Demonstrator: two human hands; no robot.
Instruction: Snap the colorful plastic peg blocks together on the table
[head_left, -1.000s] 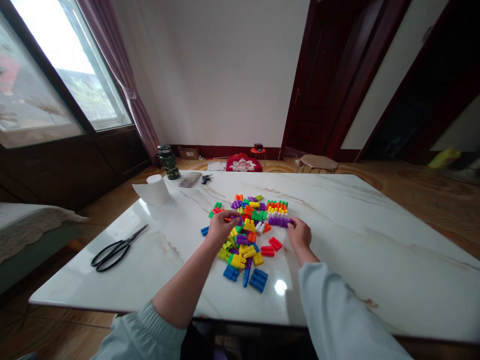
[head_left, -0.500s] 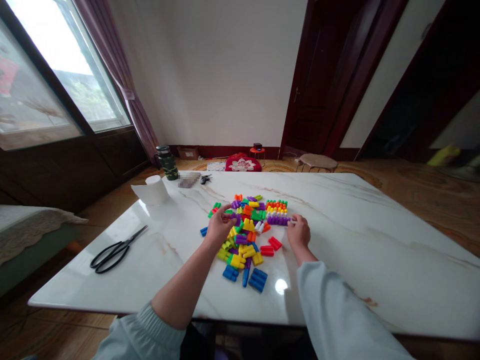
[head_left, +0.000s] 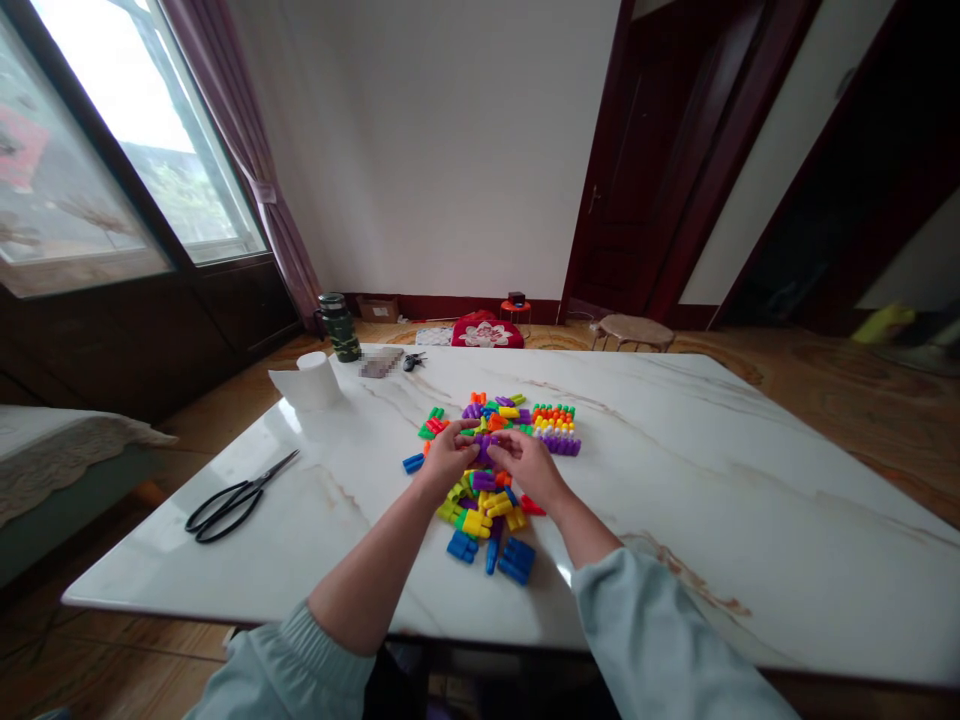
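- Two hands meet over the heap: the left hand (head_left: 448,460) and the right hand (head_left: 529,462) each pinch one end of a purple block (head_left: 486,445) with curled fingertips, holding it just above the loose blocks (head_left: 487,505)
- The piece looks small and slick, so a firm pinch near both ends probably suits it best; keeping it level and pushing or pulling straight along its length, not at a tilt, should stop it slipping; keeping the wrists low over the heap means a dropped piece would likely land among the others
- Just beyond the right hand lies a joined slab of blocks (head_left: 556,425), in rows of purple, white, yellow, orange and green
- The table (head_left: 712,480) is glossy white marble with brown veins; black scissors (head_left: 236,497) lie well to the left of the left hand; beyond that hand stand a paper roll (head_left: 313,380) and a dark bottle (head_left: 339,326)
- Past the table there is a patterned floor, a low stool (head_left: 634,328), a red cushion (head_left: 486,330), a dark door and a bright window at far left
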